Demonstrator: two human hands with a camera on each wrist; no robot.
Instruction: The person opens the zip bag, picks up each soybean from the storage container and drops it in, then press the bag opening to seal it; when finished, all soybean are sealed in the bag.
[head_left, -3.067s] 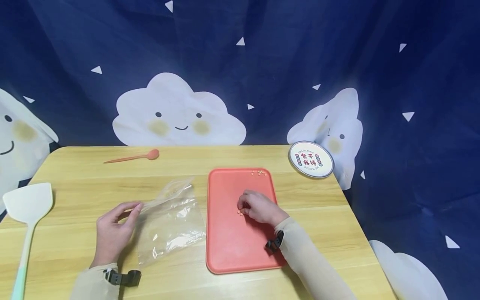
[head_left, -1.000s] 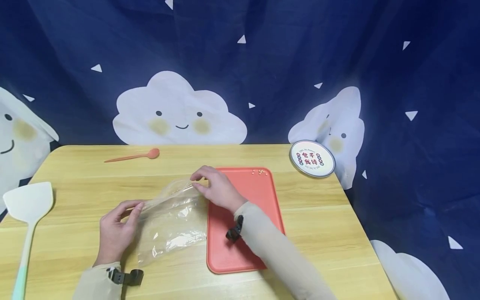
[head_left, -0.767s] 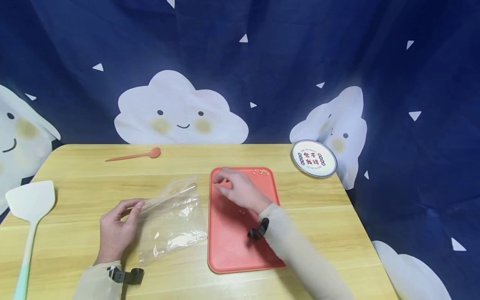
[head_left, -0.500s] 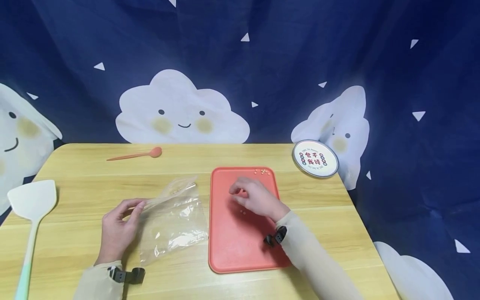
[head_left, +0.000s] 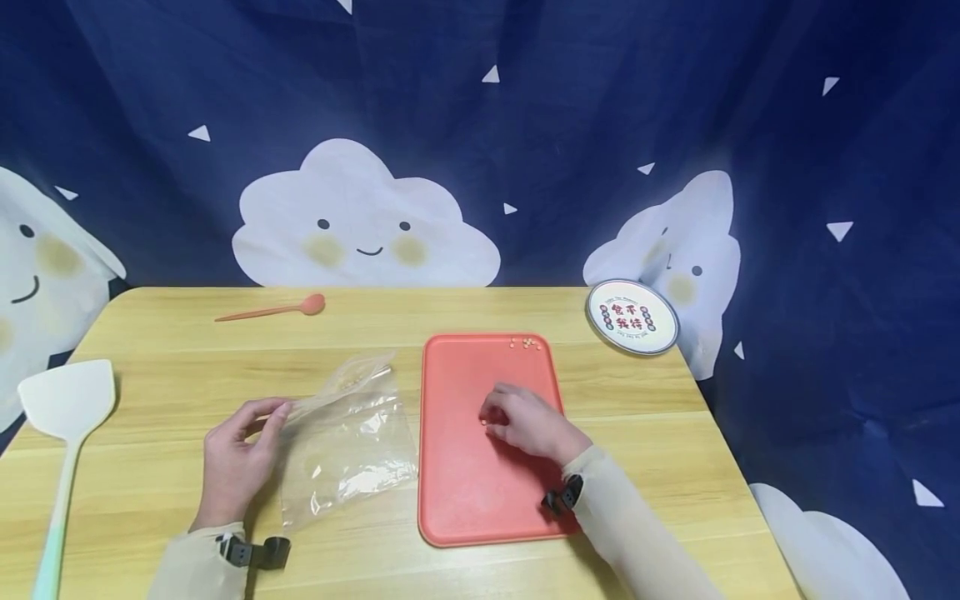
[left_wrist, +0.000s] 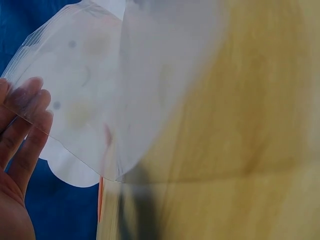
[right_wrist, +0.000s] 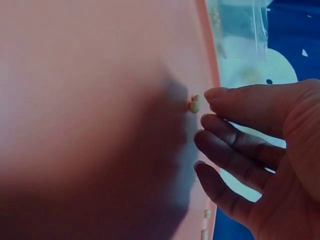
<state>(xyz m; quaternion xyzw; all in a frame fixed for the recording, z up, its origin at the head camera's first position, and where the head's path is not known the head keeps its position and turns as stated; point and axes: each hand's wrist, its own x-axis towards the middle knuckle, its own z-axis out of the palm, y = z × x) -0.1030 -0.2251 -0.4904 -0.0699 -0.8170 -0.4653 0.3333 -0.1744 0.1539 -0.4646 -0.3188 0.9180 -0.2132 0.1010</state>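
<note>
My left hand (head_left: 236, 458) pinches the corner of a clear plastic zip bag (head_left: 348, 454) lying on the table. In the left wrist view, fingers (left_wrist: 30, 145) show through the bag's thin film. Some small yellowish bits, apparently beans, show near its mouth. Low over the red tray (head_left: 465, 492) is my right hand (head_left: 528, 425), fingers loosely bent. A couple of pale yellow beans (right_wrist: 195, 104) lie on the tray just off the thumb tip in the right wrist view; thumb and fingers are apart with nothing seen between them.
Several more beans (head_left: 527, 342) lie at the tray's far right corner. An oval plate (head_left: 632, 317) with red lettering sits at the table's back right. A red spoon (head_left: 277, 311) lies at the back left, and a white spatula (head_left: 69, 400) along the left side.
My right hand went from the bag's mouth back right over the tray and down to the beans in its middle, where fewer lie than before. My left hand keeps its hold on the bag.
</note>
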